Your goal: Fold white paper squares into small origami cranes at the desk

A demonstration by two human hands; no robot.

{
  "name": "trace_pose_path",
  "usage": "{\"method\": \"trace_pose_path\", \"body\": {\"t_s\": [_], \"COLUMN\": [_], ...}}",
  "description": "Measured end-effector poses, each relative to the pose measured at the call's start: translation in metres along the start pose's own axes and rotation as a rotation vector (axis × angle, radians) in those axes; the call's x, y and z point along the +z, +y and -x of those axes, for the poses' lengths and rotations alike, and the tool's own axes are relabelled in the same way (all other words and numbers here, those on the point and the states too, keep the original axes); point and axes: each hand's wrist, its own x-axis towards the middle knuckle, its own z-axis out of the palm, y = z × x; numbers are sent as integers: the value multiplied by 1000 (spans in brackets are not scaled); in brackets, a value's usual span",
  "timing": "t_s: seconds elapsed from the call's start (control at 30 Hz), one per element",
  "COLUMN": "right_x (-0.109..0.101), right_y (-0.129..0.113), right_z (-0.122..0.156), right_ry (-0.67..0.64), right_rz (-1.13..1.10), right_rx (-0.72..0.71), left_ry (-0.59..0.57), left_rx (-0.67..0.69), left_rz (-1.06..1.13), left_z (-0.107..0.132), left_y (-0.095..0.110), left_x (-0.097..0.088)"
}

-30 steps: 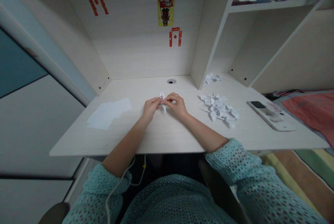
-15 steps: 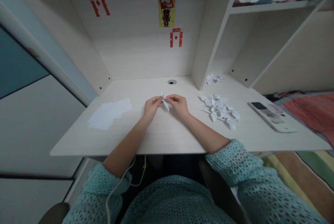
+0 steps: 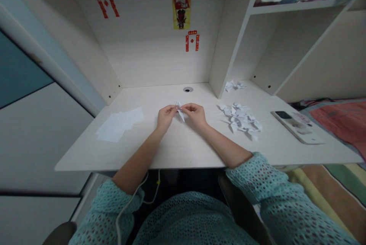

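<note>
A narrow piece of folded white paper (image 3: 181,115) is pinched between my two hands, a little above the middle of the desk. My left hand (image 3: 166,117) grips it from the left with thumb and fingers. From the right, my right hand (image 3: 196,114) holds its other side, fingers closed. The fingertips cover the middle of the paper, while its pointed ends stick out above and below. Flat white paper sheets (image 3: 118,124) lie fanned out to the left. On the right is a pile of folded white paper pieces (image 3: 240,118).
More folded paper pieces (image 3: 235,85) lie at the back by the upright panel (image 3: 228,58). A phone-like white device (image 3: 297,127) rests at the desk's right. The cable hole (image 3: 188,89) is near the back wall. A white cable (image 3: 128,203) hangs by my left sleeve.
Both hands stay in nearly the same place on the folded paper. Fingertips have shifted slightly around its middle. The view has moved very little.
</note>
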Motion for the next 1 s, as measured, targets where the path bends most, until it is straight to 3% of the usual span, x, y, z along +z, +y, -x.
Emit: {"method": "trace_pose_path", "body": {"t_s": [0.2,0.43,0.6,0.8,1.0], "right_x": [1,1,1,3,3], "right_y": [-1,-5,-7,6,10], "right_z": [1,4,5,0,-1], "right_ry": [-14,-7,-19,-73,-115], "right_rz": [-43,131,134,-7,-61], "right_rx": [-9,-117,-150,9,94], "left_ry": [27,101,113,189,175], "left_rx": [31,-28,-52,-65,-42], "left_rz": [-3,-61,-41,40,12], "left_z": [1,2,1,0,2], "left_y": [3,3,2,-4,-2], "left_x": [2,2,2,1,4]}}
